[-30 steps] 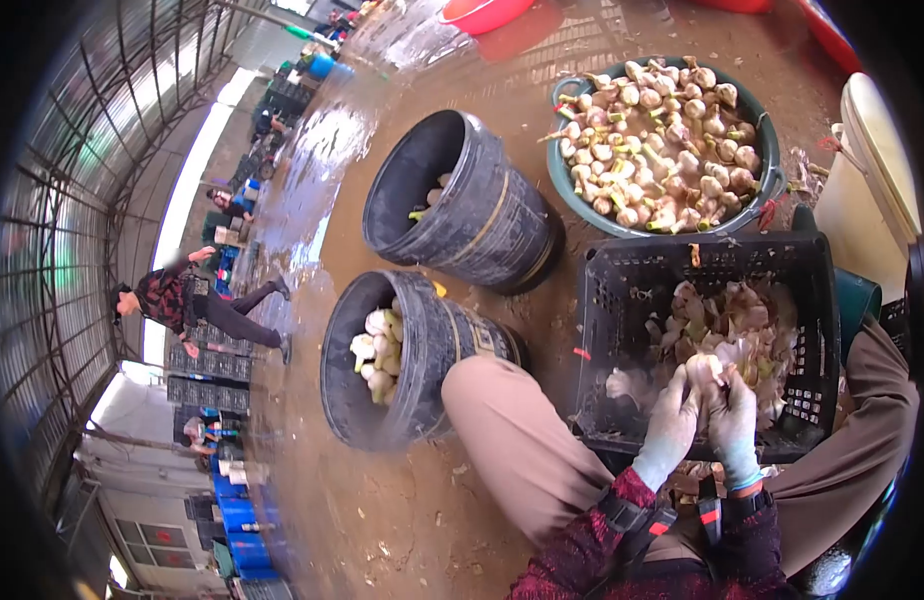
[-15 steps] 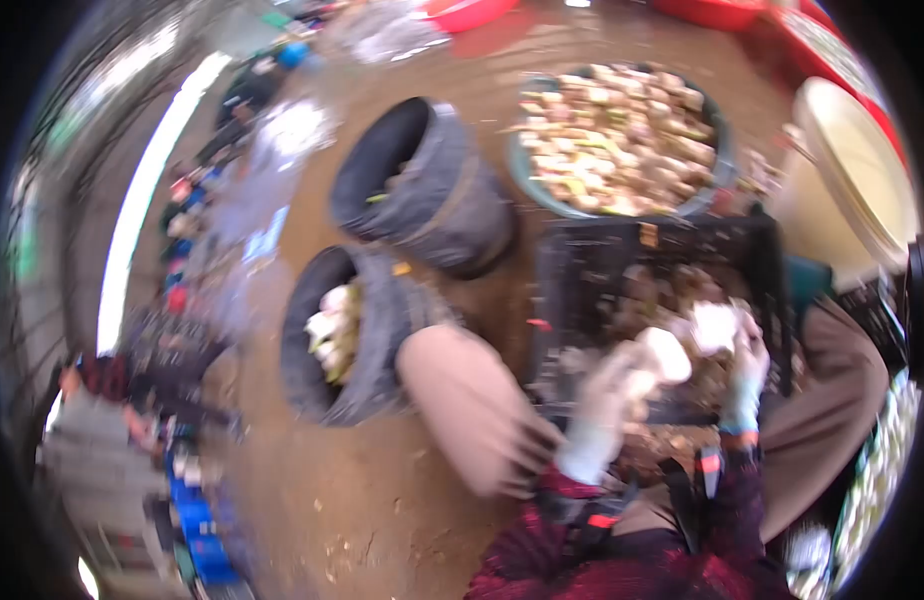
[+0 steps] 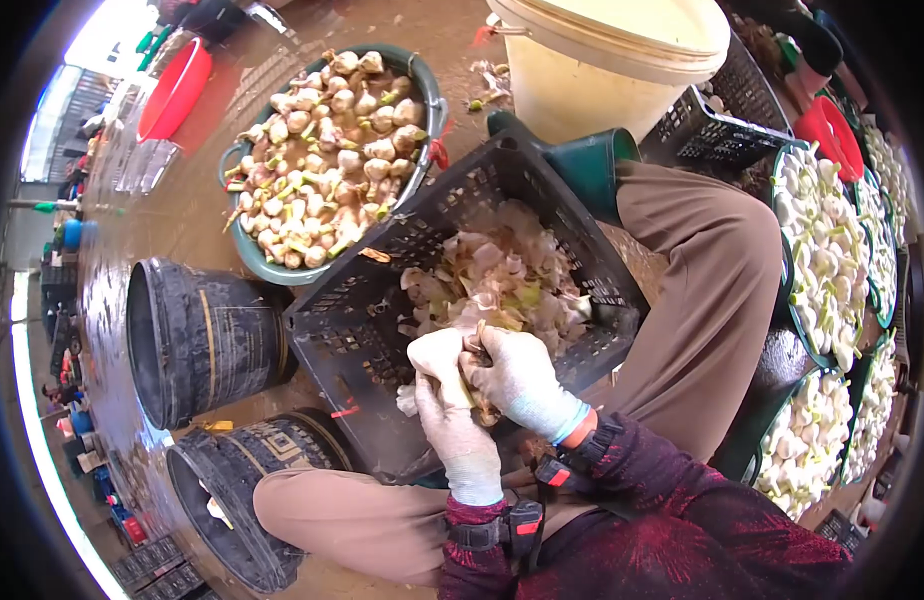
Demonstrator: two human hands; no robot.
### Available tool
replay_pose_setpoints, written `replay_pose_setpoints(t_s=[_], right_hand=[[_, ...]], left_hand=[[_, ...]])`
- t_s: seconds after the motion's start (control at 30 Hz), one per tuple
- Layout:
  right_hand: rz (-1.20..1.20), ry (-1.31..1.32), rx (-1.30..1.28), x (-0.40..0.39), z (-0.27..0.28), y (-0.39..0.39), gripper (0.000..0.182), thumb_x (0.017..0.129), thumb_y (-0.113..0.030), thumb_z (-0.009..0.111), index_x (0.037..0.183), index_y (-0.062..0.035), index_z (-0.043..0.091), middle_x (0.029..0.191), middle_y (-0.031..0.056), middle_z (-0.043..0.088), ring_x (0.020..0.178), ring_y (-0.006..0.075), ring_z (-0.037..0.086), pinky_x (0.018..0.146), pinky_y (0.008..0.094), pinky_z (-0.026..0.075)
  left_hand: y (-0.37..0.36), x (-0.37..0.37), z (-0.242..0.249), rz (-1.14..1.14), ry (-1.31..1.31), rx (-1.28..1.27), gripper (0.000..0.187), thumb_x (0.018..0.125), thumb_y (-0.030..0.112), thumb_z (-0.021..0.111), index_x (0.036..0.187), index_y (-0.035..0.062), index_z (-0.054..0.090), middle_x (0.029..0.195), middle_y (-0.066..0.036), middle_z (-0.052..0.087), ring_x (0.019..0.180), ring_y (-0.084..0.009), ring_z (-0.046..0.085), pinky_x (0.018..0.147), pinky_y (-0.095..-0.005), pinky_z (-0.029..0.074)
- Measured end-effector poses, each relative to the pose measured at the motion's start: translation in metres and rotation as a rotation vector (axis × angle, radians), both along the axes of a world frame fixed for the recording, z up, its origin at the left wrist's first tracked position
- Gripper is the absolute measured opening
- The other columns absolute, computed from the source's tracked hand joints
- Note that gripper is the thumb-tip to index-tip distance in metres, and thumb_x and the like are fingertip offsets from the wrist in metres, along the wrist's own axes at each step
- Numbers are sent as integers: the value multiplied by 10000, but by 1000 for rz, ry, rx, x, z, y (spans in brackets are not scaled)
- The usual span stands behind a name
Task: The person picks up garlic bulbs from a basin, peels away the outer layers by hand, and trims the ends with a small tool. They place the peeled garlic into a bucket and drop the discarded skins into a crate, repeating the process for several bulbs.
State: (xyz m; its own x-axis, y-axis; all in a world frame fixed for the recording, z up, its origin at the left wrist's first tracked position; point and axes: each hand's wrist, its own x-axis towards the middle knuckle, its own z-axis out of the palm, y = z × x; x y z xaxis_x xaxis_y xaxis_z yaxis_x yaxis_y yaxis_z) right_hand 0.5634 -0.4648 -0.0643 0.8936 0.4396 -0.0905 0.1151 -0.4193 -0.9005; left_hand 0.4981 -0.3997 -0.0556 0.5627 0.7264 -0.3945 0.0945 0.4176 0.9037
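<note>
Both hands wear pale gloves and meet over a black plastic crate [image 3: 367, 318] between my knees. My left hand [image 3: 459, 440] is closed around a whitish garlic bulb [image 3: 439, 358], partly covered by the fingers. Pressed against the bulb's right side, my right hand [image 3: 522, 378] has its fingers bent in a pinch. Brownish stalk or skin [image 3: 484, 408] sticks out below the right fingers. Loose papery garlic skins [image 3: 502, 265] are heaped in the crate just beyond the hands.
Unpeeled garlic bulbs fill a round green tub [image 3: 246, 255] beyond the crate. Two dark buckets [image 3: 237, 335] lie tilted at left. A cream bucket [image 3: 572, 95] stands at the back. At right, tubs hold white garlic [image 3: 822, 255]. A red basin [image 3: 177, 90] is far left.
The view has swung to the right, bringing the tubs of white garlic into sight. My hands, apart before with a whitish thing at each, are now together at one bulb.
</note>
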Motion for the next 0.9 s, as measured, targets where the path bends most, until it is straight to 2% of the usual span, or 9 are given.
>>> replay_pose_setpoints(t_s=[0.17,0.27,0.4,0.53,0.6,0.7,0.73,0.8,0.9], right_hand=[[-116,138,113,14,-13,1,202,819,-156,627,880,35,605,751,229,623,701,337,643,656,389,498],[-94,354,283,15,-18,-5,231,824,-180,635,887,39,601,764,220,634,724,318,657,668,385,499],[74,44,-46,0,-1,-5,305,819,-249,701,941,7,590,808,211,654,760,354,664,672,395,517],[20,73,-72,3,-1,2,248,790,-191,685,907,4,587,788,215,646,757,392,641,663,413,514],[-28,34,-108,12,-10,2,227,781,-146,656,928,14,592,797,214,646,728,332,658,678,385,513],[-52,363,207,22,-12,-5,231,803,-114,606,981,32,591,822,150,642,774,139,582,734,328,496],[-48,367,204,18,-17,-3,231,803,-114,606,981,32,591,822,150,642,774,139,582,734,328,496],[-56,236,394,10,-30,3,207,809,-169,606,899,18,602,782,189,628,718,310,619,698,384,488],[-233,620,415,34,-27,-6,200,856,-131,583,1008,-1,590,839,93,655,744,162,627,642,295,503]], left_hand=[[0,-3,18,-76,34,-219,356,952,290,606,1195,35,553,838,11,559,601,-39,499,475,-167,372],[6,-14,10,-76,-2,-237,348,971,300,570,1216,55,534,851,1,579,570,-60,498,450,-204,363],[6,-11,4,-34,-57,-224,319,989,273,540,1220,53,532,862,3,585,572,-63,501,448,-204,364],[0,-7,10,-29,43,-159,324,997,270,519,1232,48,539,859,5,568,570,-45,476,453,-192,363],[3,-12,10,-114,19,-188,323,991,264,529,1225,42,543,867,-5,561,581,-63,490,461,-199,372],[3,-14,7,-57,33,-262,353,965,278,576,1226,45,528,861,-10,560,578,-80,493,469,-211,376],[5,-15,6,-51,35,-264,353,965,278,576,1226,45,528,861,-10,560,578,-80,493,469,-211,376],[13,-19,-2,27,130,-202,346,949,268,603,1207,50,527,855,-21,567,581,-87,500,478,-218,395],[32,-48,-16,-46,-37,-448,313,929,212,625,1172,35,537,842,-64,588,587,-95,511,473,-219,409]])
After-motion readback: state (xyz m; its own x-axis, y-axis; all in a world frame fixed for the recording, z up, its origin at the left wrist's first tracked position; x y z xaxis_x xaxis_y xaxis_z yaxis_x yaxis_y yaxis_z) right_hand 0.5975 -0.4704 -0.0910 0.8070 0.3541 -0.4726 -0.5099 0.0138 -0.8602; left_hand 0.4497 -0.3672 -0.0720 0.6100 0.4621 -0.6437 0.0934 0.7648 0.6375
